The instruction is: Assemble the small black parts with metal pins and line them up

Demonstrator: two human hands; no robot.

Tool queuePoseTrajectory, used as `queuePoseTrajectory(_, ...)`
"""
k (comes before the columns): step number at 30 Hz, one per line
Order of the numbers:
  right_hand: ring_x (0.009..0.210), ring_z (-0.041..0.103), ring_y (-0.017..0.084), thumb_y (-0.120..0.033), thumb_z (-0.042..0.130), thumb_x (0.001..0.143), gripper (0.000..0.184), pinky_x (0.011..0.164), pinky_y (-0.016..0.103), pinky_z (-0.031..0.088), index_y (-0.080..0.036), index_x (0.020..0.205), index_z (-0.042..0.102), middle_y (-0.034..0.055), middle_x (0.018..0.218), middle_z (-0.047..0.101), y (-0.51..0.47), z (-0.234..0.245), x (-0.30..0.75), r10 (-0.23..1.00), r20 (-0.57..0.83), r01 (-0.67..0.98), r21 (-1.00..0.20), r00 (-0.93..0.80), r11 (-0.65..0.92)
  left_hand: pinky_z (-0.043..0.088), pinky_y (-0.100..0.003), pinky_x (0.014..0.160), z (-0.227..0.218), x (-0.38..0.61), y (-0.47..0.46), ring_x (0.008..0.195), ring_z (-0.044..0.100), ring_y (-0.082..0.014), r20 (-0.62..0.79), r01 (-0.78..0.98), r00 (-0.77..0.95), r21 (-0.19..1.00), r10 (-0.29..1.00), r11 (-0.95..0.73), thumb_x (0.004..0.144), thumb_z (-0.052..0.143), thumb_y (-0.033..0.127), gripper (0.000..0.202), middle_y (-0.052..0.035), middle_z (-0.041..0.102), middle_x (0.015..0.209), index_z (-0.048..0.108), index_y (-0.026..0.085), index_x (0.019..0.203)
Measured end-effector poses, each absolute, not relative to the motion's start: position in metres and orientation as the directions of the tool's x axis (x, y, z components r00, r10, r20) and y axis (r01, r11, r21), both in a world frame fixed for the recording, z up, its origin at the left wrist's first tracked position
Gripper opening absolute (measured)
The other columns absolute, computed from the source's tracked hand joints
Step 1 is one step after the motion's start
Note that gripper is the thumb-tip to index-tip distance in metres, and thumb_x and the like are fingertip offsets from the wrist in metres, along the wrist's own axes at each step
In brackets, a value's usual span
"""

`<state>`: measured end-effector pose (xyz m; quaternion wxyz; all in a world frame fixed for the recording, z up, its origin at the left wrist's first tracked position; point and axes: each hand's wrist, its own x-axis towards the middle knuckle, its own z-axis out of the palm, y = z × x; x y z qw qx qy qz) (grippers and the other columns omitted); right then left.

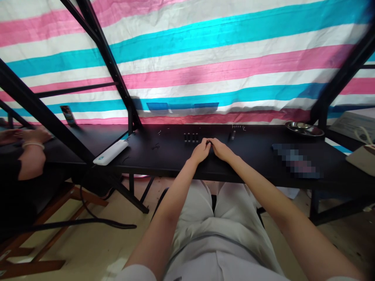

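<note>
"Where do the four small dark pieces with pale ends (189,137) lie from the fingers?"

"Just left of them on the desk (254,150), slightly nearer its back edge, in a short row roughly parallel to that edge."

"And the long axis of each?"

"It appears to point from the front edge to the back edge, across the row. I can't tell whether they lie flat or stand upright."

"Which hand is nearer?"

"The left hand (201,151). The right hand (221,150) is beyond it, nearer a small pale piece (233,135) towards the back edge."

"What are the fingers doing?"

"Both sets bend inward and meet at the tips. Something dark shows there, but I can't tell whether it's a gripped part or only shadow."

"Anything else close by?"

"Tiny pale bits (238,127) along the back edge; farther off, a metal dish (304,128) near the back right corner."
</note>
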<state>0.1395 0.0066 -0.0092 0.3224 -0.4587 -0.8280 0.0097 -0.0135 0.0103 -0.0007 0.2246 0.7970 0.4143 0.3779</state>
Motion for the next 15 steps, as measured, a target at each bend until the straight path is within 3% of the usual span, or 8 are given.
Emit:
queuePoseTrajectory(5, 0.095, 0.057, 0.022, -0.024, 0.03, 0.091, 0.04, 0.078, 0.035, 0.048, -0.016, 0.128, 0.045, 0.0129, 0.109, 0.056, 0.0056, -0.0054, 0.1417, 0.767, 0.544, 0.797, -0.265, -0.34, 0.542, 0.041, -0.024, 0.065, 0.0003, -0.0162, 0.0104, 0.061, 0.053, -0.0122, 0.51, 0.476, 0.237, 0.681, 0.827, -0.557, 0.092, 0.033, 0.032, 0.019, 0.0014, 0.055, 0.066, 0.048, 0.02, 0.095)
queuePoseTrajectory(15, 0.076, 0.061, 0.02, -0.031, 0.037, 0.092, 0.045, 0.063, 0.027, 0.044, -0.026, 0.137, 0.04, 0.0099, 0.096, 0.061, -0.0017, 0.001, 0.1416, 0.88, 0.436, 0.949, -0.152, -0.186, 0.276, 0.039, -0.022, 0.062, 0.001, -0.0158, 0.0087, 0.058, 0.052, -0.0111, 0.526, 0.483, 0.288, 0.642, 0.801, -0.595, 0.092, 0.035, 0.031, 0.019, 0.0018, 0.054, 0.065, 0.05, 0.02, 0.088)
